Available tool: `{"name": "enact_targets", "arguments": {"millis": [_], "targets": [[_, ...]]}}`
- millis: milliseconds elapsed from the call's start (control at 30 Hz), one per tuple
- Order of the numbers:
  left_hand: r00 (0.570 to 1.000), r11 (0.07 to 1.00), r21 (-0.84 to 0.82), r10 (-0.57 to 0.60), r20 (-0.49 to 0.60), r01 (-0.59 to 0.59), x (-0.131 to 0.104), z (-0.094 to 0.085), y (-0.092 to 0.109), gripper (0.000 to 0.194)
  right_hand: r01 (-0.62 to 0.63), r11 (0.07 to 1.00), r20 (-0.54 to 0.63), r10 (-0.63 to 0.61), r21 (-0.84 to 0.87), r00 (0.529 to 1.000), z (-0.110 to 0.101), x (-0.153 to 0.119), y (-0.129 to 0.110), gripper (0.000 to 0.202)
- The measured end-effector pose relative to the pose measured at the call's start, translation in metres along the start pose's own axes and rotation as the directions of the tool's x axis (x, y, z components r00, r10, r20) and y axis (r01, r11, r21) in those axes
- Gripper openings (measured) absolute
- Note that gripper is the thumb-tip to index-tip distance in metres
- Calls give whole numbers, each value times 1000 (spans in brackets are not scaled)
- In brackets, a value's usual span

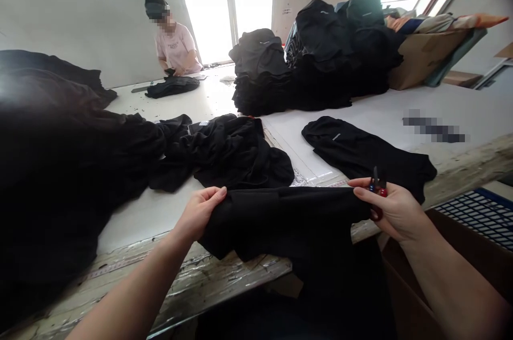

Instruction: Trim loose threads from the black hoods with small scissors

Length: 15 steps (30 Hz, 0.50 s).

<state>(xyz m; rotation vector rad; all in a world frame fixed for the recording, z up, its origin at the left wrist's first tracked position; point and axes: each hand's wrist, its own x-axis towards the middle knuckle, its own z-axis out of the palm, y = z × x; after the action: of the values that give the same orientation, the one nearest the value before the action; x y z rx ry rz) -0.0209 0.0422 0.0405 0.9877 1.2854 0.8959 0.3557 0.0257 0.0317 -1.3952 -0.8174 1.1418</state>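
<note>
A black garment (288, 217) is stretched between my two hands at the table's front edge, its lower part hanging down. My left hand (204, 210) pinches its left end between thumb and fingers. At the other end my right hand (390, 209) grips the cloth and also keeps a small pair of thread snips (375, 187) against the palm, points upward. Just beyond my right hand lies a folded black garment (360, 150) with a small light logo. Crumpled black garments (232, 147) lie behind the stretched one.
Tall stacks of black garments (320, 62) stand at the back, with a cardboard box (425, 59) to their right. A big dark heap (52, 169) covers the left side. Across the white table (140, 228) a person (176, 43) handles dark cloth. A blue wire rack (476, 217) is at lower right.
</note>
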Motion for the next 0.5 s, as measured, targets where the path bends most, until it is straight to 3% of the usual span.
{"name": "enact_targets", "arguments": {"millis": [300, 400, 500], "targets": [[999, 999, -7, -38, -1, 38, -2, -5, 2, 36, -29, 999, 2, 29, 39, 1000, 4, -9, -8, 38], [1000, 1000, 29, -9, -19, 9, -11, -8, 20, 38, -46, 990, 86, 35, 131, 996, 1, -22, -20, 40], [992, 993, 82, 92, -86, -85, -17, -12, 51, 43, 52, 981, 227, -94, 185, 969, 4, -24, -37, 41]]}}
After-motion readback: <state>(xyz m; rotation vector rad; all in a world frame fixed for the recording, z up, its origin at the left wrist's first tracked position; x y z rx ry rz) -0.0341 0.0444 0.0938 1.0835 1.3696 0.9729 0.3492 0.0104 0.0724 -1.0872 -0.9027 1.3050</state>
